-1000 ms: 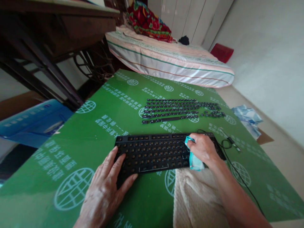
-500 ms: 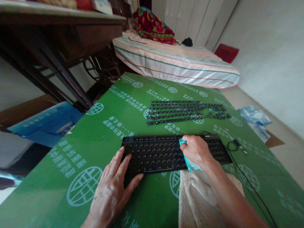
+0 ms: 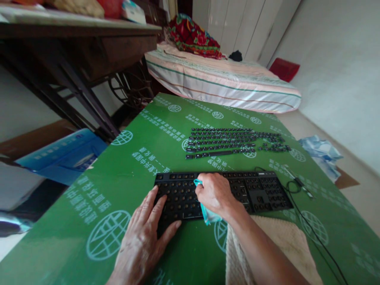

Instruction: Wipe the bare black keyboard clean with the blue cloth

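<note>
A black keyboard point(image 3: 257, 199) with its keycaps off lies on the green table. My left hand point(image 3: 142, 229) rests on its left end, fingers spread and thumb along the front edge. Over the middle of the board, my right hand point(image 3: 215, 194) is closed round a teal cloth point(image 3: 209, 215) and presses it down; part of the cloth hangs past the front edge. Beyond the keyboard, the loose keycaps point(image 3: 221, 138) are laid out in rows. Beneath my right forearm lies a beige towel point(image 3: 279, 233), partly hidden.
A black cable point(image 3: 319, 239) runs from the keyboard's right side along the green table point(image 3: 142, 146). Near it lies a thin tool point(image 3: 299, 183). A striped bed point(image 3: 225, 81) stands behind, a dark wooden desk point(image 3: 127, 43) at the left, and a blue box point(image 3: 68, 154) below it.
My right hand has slid left across the keyboard with the teal cloth, uncovering the board's right part. My left hand stays on the left end. The view has shifted slightly.
</note>
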Tool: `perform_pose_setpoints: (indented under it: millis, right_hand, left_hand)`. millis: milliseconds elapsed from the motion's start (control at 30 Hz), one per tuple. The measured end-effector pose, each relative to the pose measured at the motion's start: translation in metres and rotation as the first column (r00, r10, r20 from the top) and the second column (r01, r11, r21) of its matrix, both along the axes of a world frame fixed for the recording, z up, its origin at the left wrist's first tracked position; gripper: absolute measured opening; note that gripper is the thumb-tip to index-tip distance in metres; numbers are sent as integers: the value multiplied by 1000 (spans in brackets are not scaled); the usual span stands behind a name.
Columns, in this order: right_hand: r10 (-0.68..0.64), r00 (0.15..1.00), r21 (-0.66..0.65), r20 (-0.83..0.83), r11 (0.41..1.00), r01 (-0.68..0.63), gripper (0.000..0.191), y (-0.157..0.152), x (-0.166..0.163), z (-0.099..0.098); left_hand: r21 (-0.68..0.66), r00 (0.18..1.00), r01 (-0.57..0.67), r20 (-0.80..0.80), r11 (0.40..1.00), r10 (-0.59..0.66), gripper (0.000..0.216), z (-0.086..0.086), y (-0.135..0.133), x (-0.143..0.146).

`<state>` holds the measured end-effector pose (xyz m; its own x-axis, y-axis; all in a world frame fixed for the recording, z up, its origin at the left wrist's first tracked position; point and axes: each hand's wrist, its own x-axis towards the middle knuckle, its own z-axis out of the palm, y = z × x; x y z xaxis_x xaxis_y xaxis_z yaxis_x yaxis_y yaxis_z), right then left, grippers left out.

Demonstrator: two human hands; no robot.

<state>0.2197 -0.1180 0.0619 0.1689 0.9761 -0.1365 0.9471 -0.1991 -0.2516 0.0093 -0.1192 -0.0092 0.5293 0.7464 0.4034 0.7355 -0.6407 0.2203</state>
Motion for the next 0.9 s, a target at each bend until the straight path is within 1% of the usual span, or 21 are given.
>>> perform_pose_setpoints:
  millis: [133,200,333,400,500,600,733,900]
  right_hand:
    - [58,988,80,-146,996,-46,19,-3,5,-2]
    - [40,981,103,-192,994,-21,21,-8,16,-1]
    - [-83,977,92,-194,990,102,25,-16,48,-1]
    - [-113,978,67,-175,990,126,22,-16,63,-1]
    - [-114,985,19,-126,993,117,20,-12,77,-1]
    - [-86,994,-24,-66,996,85,20,-5,77,0]
    - [-39,999,-63,-13,997,38,22,4,65,4]
    - [-11,999,-83,47,996,15,20,12,52,7]
  left_hand:
    - [8,1000,0,-3,1000,0,67,-1,0,-1]
    - [18,1000,4,-8,1000,-4,67,-1,1,-1]
    - [27,1000,6,-12,1000,-5,66,-1,0,-1]
    - [27,1000,3,-14,1000,-3,66,0,0,-1]
    - [26,1000,0,-8,1000,0,66,1,0,0]
    - [24,1000,-4,-2,1000,4,64,2,0,0]
    - [27,1000,-4,-11,1000,4,65,1,0,-1]
    - [18,1000,-8,-13,1000,9,64,0,-1,-1]
